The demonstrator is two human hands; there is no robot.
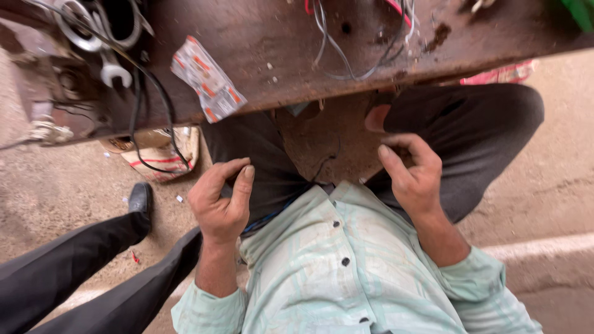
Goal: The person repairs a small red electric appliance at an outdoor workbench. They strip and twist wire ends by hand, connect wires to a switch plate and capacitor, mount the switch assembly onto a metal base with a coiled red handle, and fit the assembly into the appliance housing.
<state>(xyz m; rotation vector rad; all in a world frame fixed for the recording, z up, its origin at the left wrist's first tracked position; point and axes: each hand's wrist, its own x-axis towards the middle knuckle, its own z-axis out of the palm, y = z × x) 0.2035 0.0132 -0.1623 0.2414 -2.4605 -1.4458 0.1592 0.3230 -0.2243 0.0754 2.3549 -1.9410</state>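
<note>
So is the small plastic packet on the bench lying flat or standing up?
Lying flat: the plastic packet rests face-up on the rusty bench, near its edge.

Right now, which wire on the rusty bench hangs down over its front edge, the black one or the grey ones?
The black wire on the left. It loops down past the bench edge, while the grey wires stay on top.
</note>
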